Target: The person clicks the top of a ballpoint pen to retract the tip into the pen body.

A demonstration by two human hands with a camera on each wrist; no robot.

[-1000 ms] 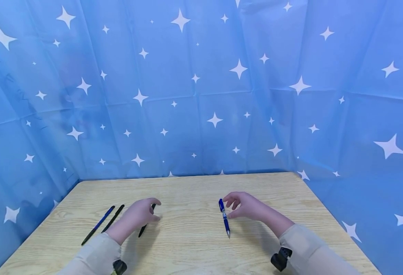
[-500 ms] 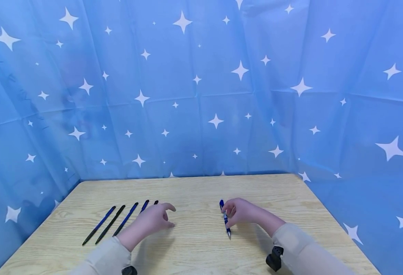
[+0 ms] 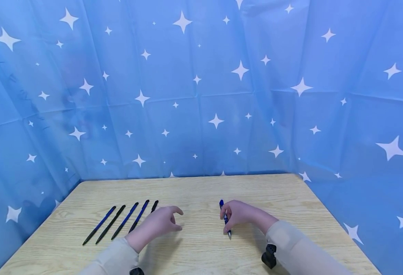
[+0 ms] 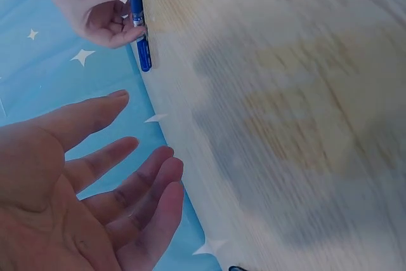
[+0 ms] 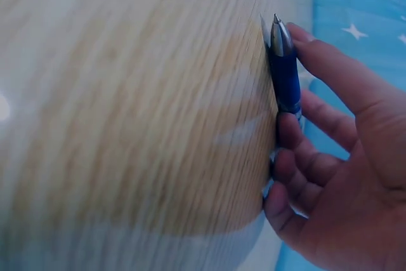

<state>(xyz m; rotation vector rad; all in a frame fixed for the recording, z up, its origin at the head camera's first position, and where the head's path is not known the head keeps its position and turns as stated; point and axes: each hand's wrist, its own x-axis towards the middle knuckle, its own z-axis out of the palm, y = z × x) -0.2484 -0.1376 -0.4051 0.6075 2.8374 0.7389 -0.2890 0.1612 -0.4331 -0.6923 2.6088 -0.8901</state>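
A blue ballpoint pen (image 3: 221, 204) with a silver tip lies on the wooden table, right of the middle. My right hand (image 3: 240, 213) is over it, thumb by the tip end and curled fingers farther along the barrel. In the right wrist view, the right hand (image 5: 361, 176) has its thumb and fingertips against the pen (image 5: 285, 77), which looks flat on the wood. My left hand (image 3: 157, 222) hovers to the left, fingers loosely bent and holding nothing; the left wrist view shows its palm (image 4: 32, 188) bare. Behind it lies a black pen (image 3: 155, 206), partly covered.
Several dark pens lie slanted in a row at the left, among them a blue and black pen (image 3: 99, 226), a black pen (image 3: 110, 224) and a blue pen (image 3: 139, 216). The table (image 3: 194, 198) meets a blue star-patterned curtain (image 3: 174, 133) at the back and sides.
My left hand has moved right, away from the pen row, uncovering more pens. My right hand has come from beside the blue pen to close its fingers and thumb onto it.
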